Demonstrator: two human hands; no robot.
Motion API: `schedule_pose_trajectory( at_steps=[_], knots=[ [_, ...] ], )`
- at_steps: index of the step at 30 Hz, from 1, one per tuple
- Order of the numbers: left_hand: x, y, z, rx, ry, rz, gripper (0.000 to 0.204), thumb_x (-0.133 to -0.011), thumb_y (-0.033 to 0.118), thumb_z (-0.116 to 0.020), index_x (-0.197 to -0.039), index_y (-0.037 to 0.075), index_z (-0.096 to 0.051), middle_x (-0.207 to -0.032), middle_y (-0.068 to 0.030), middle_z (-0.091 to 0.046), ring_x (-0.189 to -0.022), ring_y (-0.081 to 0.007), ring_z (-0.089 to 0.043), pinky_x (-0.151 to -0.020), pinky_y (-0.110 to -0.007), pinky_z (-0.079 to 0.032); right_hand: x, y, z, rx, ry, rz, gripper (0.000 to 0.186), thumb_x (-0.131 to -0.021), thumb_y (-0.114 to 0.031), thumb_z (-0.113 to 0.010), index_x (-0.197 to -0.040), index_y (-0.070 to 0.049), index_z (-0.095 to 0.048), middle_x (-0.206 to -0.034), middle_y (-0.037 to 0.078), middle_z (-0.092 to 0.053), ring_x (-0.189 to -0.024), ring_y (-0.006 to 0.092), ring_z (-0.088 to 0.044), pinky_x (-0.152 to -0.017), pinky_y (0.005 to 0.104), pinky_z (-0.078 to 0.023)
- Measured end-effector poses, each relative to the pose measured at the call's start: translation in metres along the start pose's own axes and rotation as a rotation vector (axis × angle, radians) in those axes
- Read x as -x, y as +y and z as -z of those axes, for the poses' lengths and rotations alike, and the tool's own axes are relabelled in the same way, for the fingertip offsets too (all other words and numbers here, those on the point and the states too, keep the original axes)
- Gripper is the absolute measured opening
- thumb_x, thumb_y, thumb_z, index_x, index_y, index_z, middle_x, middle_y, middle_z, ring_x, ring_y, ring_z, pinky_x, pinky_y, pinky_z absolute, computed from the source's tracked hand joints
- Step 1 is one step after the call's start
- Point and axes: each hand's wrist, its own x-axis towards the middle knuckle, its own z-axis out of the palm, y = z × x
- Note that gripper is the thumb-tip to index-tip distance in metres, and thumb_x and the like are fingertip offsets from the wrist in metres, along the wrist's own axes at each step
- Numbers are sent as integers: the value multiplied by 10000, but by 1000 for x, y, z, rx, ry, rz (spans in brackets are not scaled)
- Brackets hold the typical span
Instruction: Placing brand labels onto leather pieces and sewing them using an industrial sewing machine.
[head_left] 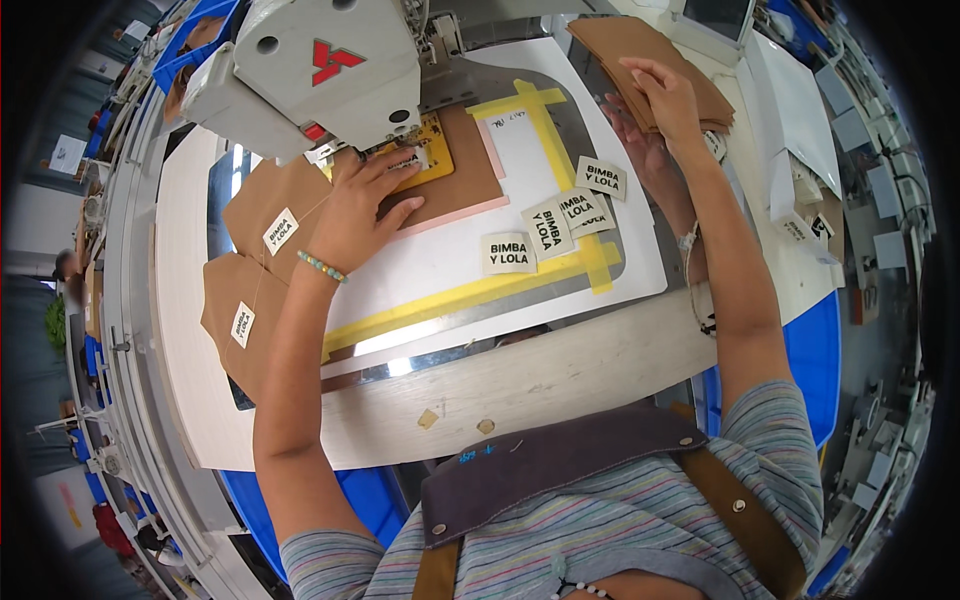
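My left hand (365, 200) lies with fingers spread on a yellow template (436, 150), touching a small white label beneath the sewing machine head (290, 70). A brown piece (465, 185) with a pink edge lies under the template, on a white, yellow-taped board (450, 290). My right hand (665, 105) is raised at the brown stack (610, 45), fingertips curled together; whatever they hold is unclear. Several loose white labels (510, 250) with black lettering lie right of centre. At the left are brown pieces (255, 185), labels attached.
A blue bin (195, 30) sits upper left; other blue bins (810, 370) are below the table's edge (390, 430). An open white box (800, 190) is at the right. A blurred person (70, 270) is at the far left.
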Motion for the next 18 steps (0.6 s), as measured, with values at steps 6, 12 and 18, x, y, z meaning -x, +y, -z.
schedule_pose_trajectory(
  at_steps=[6, 12, 18],
  knots=[
    [0, -2, 0, 4, 5, -10, 374, -942, 168, -766, -1300, 63, -744, -1486, -66, -646, -1347, -356, -513, -1134, -422, -442, 5, -1, -1, -87, 12, -41, 248, -1052, -175, -627, -1213, -80, -789, -929, -55, -668, -802, 25, -564, -751, 207, -487],
    [0, -4, -2, 0, 11, -22, 387, -951, 171, -761, -1322, 66, -733, -1498, -73, -634, -1417, -350, -486, -1160, -436, -420, 1, 1, -1, -32, 41, -36, 233, -1055, -195, -631, -1202, -115, -794, -866, -46, -614, -779, 39, -573, -697, 216, -510],
    [-2, -5, -7, 4, 11, 49, 431, -969, 202, -740, -1383, 88, -694, -1501, -94, -624, -1407, -382, -479, -1169, -446, -415, 3, -1, -2, -54, 50, -76, 224, -1056, -198, -630, -1188, -119, -793, -843, -46, -596, -755, 51, -579, -650, 221, -524]
  ],
)
